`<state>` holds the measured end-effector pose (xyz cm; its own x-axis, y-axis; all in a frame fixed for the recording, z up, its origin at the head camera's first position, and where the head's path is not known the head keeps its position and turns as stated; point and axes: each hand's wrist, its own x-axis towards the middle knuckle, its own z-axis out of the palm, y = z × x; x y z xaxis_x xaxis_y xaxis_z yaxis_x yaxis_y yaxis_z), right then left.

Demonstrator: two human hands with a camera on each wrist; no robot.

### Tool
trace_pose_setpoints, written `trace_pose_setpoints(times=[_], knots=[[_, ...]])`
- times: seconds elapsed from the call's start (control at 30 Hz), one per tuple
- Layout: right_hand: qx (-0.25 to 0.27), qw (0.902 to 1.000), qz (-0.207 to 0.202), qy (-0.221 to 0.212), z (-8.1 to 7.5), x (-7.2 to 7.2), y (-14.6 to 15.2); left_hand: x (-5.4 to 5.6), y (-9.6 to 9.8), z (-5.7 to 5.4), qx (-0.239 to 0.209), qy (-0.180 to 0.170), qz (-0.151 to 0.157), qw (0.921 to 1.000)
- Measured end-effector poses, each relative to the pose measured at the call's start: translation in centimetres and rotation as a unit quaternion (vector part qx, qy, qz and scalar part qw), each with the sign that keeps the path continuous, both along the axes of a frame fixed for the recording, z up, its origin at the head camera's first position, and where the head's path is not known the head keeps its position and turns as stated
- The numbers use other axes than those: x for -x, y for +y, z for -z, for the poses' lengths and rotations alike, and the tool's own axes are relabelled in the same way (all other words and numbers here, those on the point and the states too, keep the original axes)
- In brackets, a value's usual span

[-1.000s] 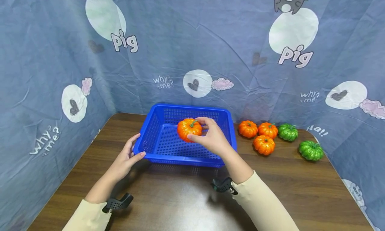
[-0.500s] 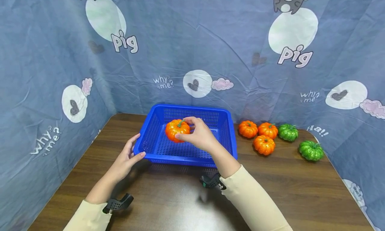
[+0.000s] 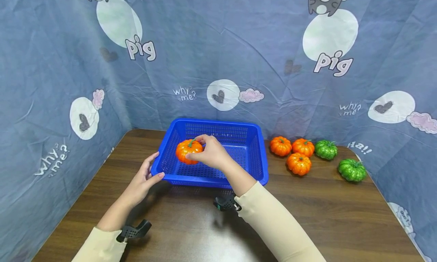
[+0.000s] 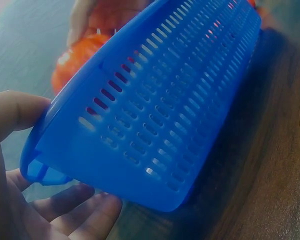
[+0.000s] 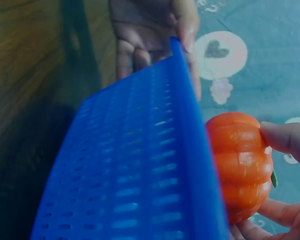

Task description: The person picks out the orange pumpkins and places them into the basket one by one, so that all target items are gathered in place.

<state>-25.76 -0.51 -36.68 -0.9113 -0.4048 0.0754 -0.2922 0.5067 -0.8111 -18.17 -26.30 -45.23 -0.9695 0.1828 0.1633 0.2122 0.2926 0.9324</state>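
An orange pumpkin (image 3: 187,152) with a green stem is held between the thumb and fingers of my right hand (image 3: 212,152), over the left part of a blue plastic basket (image 3: 254,152). In the right wrist view the pumpkin (image 5: 240,165) shows beyond the basket's rim (image 5: 192,135), partly hidden by it. My left hand (image 3: 141,181) grips the basket's front left corner. The left wrist view has its thumb (image 4: 25,111) on the rim and the other fingers (image 4: 97,212) under the edge.
Right of the basket, several more pumpkins sit on the brown wooden table (image 3: 327,209): orange ones (image 3: 299,163) grouped near the basket and two green ones (image 3: 352,170) farther right. A blue printed cloth (image 3: 218,57) hangs behind and at both sides.
My right hand has carried the orange pumpkin leftward across the basket and slightly nearer to me. The left hand and the basket have stayed in place.
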Motion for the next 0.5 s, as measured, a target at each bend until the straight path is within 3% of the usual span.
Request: trace_pose_setpoints(times=[0.23, 0.5], knots=[[-0.049, 0.9988, 0.009, -0.002, 1.1, 0.7, -1.3, -0.1, 0.1, -0.1, -0.019, 0.012, 0.004, 0.9997], [-0.099, 0.9951, 0.001, 0.006, 1.5, 1.3, -2.3, -0.1, 0.1, -0.3, -0.024, 0.000, 0.002, 0.9997]])
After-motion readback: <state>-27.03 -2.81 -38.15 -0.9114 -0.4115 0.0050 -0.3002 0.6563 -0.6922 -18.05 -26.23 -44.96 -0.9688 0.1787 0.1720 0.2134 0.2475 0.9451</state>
